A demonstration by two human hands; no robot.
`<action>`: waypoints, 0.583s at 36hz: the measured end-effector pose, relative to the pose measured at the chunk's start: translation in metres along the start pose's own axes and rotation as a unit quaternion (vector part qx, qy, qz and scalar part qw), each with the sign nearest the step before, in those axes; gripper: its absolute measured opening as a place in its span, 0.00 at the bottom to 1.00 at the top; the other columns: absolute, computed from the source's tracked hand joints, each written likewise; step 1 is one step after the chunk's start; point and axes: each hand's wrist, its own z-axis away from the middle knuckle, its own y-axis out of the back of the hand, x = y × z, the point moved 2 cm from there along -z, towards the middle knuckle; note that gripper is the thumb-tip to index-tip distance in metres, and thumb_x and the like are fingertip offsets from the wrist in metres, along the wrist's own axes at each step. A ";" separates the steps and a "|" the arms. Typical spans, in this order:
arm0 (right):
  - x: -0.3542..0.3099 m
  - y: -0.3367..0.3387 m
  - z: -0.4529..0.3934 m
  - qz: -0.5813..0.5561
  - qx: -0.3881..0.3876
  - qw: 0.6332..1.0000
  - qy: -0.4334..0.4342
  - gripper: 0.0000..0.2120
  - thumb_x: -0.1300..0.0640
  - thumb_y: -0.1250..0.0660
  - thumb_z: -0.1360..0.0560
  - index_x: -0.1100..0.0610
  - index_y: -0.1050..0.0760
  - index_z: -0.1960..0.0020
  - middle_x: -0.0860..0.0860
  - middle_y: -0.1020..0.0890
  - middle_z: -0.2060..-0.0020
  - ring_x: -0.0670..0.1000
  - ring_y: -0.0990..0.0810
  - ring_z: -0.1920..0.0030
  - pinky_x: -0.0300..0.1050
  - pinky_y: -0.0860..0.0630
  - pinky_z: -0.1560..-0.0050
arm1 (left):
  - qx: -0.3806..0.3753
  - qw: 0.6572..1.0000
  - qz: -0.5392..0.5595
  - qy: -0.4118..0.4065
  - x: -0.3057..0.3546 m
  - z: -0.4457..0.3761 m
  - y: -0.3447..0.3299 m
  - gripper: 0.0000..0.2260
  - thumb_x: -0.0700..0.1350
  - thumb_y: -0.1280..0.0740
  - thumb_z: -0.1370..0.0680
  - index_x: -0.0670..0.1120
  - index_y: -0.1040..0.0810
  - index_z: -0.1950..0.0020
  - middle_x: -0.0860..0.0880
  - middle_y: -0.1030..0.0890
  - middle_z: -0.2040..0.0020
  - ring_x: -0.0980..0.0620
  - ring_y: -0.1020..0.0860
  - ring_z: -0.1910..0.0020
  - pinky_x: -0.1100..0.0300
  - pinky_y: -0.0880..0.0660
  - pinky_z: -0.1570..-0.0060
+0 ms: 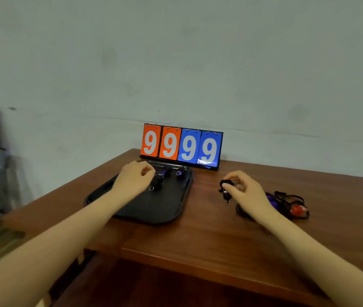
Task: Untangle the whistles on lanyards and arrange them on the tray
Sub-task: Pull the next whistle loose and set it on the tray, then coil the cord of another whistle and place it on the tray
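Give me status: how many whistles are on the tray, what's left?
Done: about two whistles lie on the black tray, under the left hand; the exact count is blurred. In hand: the right hand pinches a black whistle off the tray. Left: a tangled pile with red and purple pieces on the table.

The right hand (243,191) hides part of the tangled lanyards (287,202).

- A flip scoreboard (181,145) stands at the far edge of the wooden table (198,235), against the wall.
- Its two left cards are orange, each with a white "9".
- Its two right cards are blue, each with a white "9".
- Together they read "9999".
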 end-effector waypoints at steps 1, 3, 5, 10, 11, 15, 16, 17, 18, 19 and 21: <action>-0.003 -0.006 -0.002 -0.007 -0.002 1.000 -0.010 0.04 0.55 0.32 0.24 0.48 0.24 0.50 0.45 0.19 0.52 0.42 0.21 0.52 0.34 0.25 0.56 | 0.009 1.000 -0.007 0.016 -0.017 0.000 0.007 0.06 0.50 0.37 0.20 0.56 0.21 0.48 0.50 0.21 0.45 0.53 0.25 0.47 0.57 0.26 0.47; -0.010 -0.021 -0.005 -0.032 -0.012 0.999 -0.035 0.05 0.55 0.32 0.24 0.51 0.25 0.49 0.48 0.20 0.50 0.45 0.20 0.51 0.36 0.23 0.56 | 0.023 0.998 -0.020 0.049 -0.048 0.005 0.018 0.05 0.52 0.37 0.21 0.59 0.22 0.50 0.48 0.22 0.43 0.47 0.26 0.41 0.48 0.26 0.42; -0.016 -0.037 -0.008 -0.069 -0.023 0.995 -0.064 0.05 0.57 0.32 0.24 0.53 0.26 0.49 0.52 0.20 0.50 0.49 0.18 0.54 0.40 0.20 0.58 | 0.027 0.996 -0.037 0.082 -0.070 0.010 0.026 0.09 0.52 0.39 0.21 0.57 0.21 0.46 0.46 0.24 0.39 0.43 0.30 0.36 0.45 0.29 0.38; -0.024 -0.073 -0.021 -0.091 -0.023 0.991 -0.098 0.06 0.58 0.31 0.24 0.53 0.27 0.50 0.55 0.19 0.51 0.52 0.16 0.58 0.40 0.19 0.60 | 0.004 0.990 -0.004 0.144 -0.109 0.022 0.031 0.16 0.54 0.42 0.20 0.52 0.26 0.34 0.44 0.25 0.35 0.39 0.32 0.33 0.47 0.32 0.38; -0.025 -0.079 -0.024 -0.096 -0.016 0.990 -0.103 0.06 0.58 0.31 0.25 0.53 0.27 0.51 0.54 0.20 0.51 0.52 0.17 0.57 0.40 0.20 0.61 | -0.001 0.990 0.009 0.144 -0.116 0.025 0.031 0.17 0.54 0.42 0.19 0.50 0.27 0.33 0.44 0.24 0.36 0.41 0.29 0.35 0.50 0.30 0.40; -0.027 -0.102 -0.038 -0.065 0.018 0.991 -0.111 0.08 0.55 0.29 0.26 0.52 0.26 0.49 0.49 0.21 0.52 0.48 0.21 0.52 0.37 0.26 0.57 | 0.011 0.990 0.043 0.134 -0.128 0.036 0.029 0.17 0.48 0.43 0.18 0.46 0.26 0.32 0.48 0.22 0.38 0.47 0.23 0.43 0.57 0.28 0.53; -0.027 -0.107 -0.042 -0.057 0.022 0.992 -0.113 0.08 0.54 0.29 0.26 0.52 0.25 0.49 0.48 0.21 0.53 0.47 0.22 0.52 0.38 0.26 0.56 | 0.016 0.990 0.046 0.136 -0.129 0.035 0.030 0.16 0.46 0.43 0.18 0.47 0.26 0.32 0.48 0.22 0.37 0.48 0.23 0.45 0.58 0.29 0.54; -0.026 -0.112 -0.045 -0.046 0.023 0.992 -0.115 0.08 0.54 0.29 0.26 0.52 0.26 0.49 0.47 0.21 0.54 0.46 0.22 0.53 0.38 0.26 0.56 | 0.019 0.989 0.048 0.140 -0.130 0.033 0.030 0.17 0.45 0.44 0.19 0.47 0.26 0.32 0.48 0.22 0.37 0.49 0.23 0.48 0.58 0.29 0.56; -0.027 -0.117 -0.048 -0.032 0.022 0.992 -0.117 0.08 0.53 0.29 0.26 0.52 0.26 0.50 0.46 0.21 0.56 0.45 0.22 0.54 0.39 0.25 0.55 | 0.019 0.988 0.052 0.145 -0.131 0.032 0.030 0.17 0.43 0.44 0.19 0.48 0.26 0.32 0.48 0.22 0.37 0.51 0.24 0.50 0.58 0.30 0.57; -0.026 -0.120 -0.052 -0.017 0.019 0.992 -0.120 0.07 0.53 0.29 0.26 0.51 0.26 0.52 0.45 0.21 0.57 0.46 0.22 0.55 0.41 0.25 0.55 | 0.017 0.987 0.058 0.149 -0.130 0.031 0.030 0.18 0.42 0.44 0.20 0.48 0.26 0.32 0.48 0.22 0.37 0.51 0.25 0.51 0.58 0.29 0.58; -0.025 -0.129 -0.058 0.013 0.010 0.992 -0.127 0.07 0.52 0.30 0.26 0.50 0.27 0.53 0.46 0.21 0.58 0.46 0.22 0.56 0.42 0.24 0.55 | 0.019 0.986 0.068 0.152 -0.132 0.032 0.030 0.19 0.40 0.44 0.21 0.48 0.26 0.31 0.48 0.23 0.35 0.48 0.24 0.45 0.56 0.27 0.53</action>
